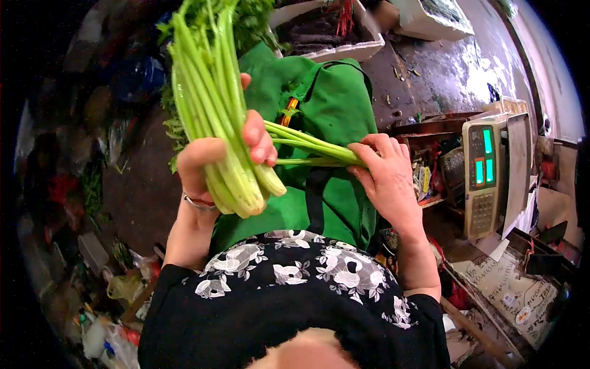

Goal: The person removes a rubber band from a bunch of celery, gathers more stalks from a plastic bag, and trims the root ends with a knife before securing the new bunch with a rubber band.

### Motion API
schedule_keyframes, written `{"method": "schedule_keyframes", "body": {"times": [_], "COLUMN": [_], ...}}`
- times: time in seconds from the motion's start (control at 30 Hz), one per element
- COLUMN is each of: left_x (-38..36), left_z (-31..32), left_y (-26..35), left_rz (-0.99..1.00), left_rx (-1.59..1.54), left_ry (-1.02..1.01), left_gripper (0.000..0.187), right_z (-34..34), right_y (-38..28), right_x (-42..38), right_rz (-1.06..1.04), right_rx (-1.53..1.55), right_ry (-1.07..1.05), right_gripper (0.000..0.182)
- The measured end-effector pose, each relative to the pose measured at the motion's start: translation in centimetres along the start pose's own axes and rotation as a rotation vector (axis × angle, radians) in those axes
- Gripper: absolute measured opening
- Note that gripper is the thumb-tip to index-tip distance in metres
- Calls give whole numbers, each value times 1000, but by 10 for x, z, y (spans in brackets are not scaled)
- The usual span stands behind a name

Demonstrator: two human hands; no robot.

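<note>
My left hand point(239, 147) is wrapped round a thick bunch of celery point(212, 92), its pale root ends pointing down toward me and its leaves up at the top of the view. To the right, my right hand point(384, 169) pinches the base of a few thinner celery stalks point(313, 146). Those stalks run leftward and pass behind the held bunch, so their leafy ends are partly hidden. Both hands are above a green apron point(341, 111) spread over my lap.
A white foam box point(369, 46) stands ahead, with another foam box point(439, 21) beyond it. At my right is a scale point(482, 178) with lit displays, near a cardboard piece with handwriting point(510, 295). Plastic bags point(117, 338) and loose greens lie on the left.
</note>
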State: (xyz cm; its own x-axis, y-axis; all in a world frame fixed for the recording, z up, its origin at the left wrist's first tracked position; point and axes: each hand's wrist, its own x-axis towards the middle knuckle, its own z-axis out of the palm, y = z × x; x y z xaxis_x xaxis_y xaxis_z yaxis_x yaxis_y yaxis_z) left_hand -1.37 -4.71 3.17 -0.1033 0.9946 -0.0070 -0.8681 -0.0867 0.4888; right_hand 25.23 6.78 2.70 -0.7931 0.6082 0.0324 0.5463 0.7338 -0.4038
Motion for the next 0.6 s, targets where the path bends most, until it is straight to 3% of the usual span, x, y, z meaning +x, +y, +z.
{"method": "schedule_keyframes", "body": {"times": [0.2, 0.3, 0.33, 0.4, 0.6], "left_x": [0, -2, -3, -2, 1], "left_z": [10, 9, 8, 6, -5], "left_y": [25, 30, 31, 30, 12], "left_rz": [145, 192, 204, 208, 79], "left_rx": [157, 173, 181, 174, 98], "left_ry": [-20, -27, -29, -46, 29], "left_gripper": [90, 92, 92, 91, 89], "right_z": [-15, -16, -20, -30, -23], "right_y": [4, 19, 22, 23, 26], "right_x": [3, -6, -7, -7, -7], "right_rz": [93, 264, 262, 443, 542], "right_rx": [186, 648, 644, 995, 1170], "right_ry": [45, -4, -4, -127, -40], "right_gripper": [26, 25, 25, 27, 31]}}
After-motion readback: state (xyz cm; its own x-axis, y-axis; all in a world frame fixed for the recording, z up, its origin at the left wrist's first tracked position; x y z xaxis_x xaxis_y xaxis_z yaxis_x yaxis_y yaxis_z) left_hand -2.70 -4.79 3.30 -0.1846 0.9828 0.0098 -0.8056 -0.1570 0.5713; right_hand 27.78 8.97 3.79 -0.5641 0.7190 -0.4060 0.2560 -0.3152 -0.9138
